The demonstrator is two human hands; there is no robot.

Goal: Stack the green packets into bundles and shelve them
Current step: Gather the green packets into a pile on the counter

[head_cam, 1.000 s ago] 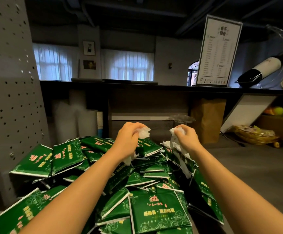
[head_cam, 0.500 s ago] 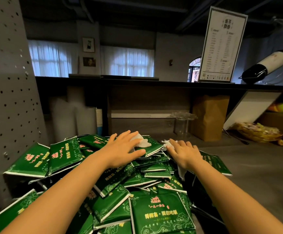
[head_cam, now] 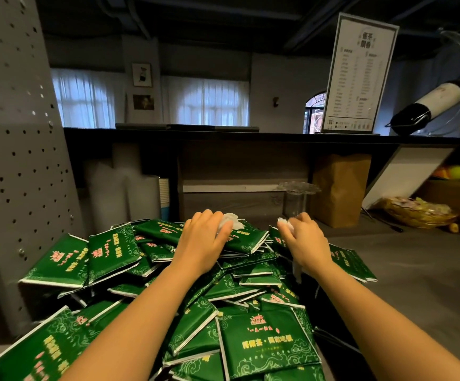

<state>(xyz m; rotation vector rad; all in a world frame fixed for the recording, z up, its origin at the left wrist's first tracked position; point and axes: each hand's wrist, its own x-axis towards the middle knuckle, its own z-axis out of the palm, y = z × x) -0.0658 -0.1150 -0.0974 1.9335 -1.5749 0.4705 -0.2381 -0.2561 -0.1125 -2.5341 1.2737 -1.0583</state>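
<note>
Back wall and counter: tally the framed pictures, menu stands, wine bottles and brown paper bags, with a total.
Framed pictures: 2
Menu stands: 1
Wine bottles: 1
Brown paper bags: 1
Total: 5

**Green packets** (head_cam: 267, 342): each face carries a pink emblem above a row of yellow Chinese characters, framed by pale scrollwork. The characters are too blurred to read.

**Upright card** (head_cam: 360, 75) on the counter (head_cam: 278, 137): a two-line Chinese heading over columns of fine print, all illegible.

**Bottle** (head_cam: 440, 99): white label, no lettering discernible.
</note>
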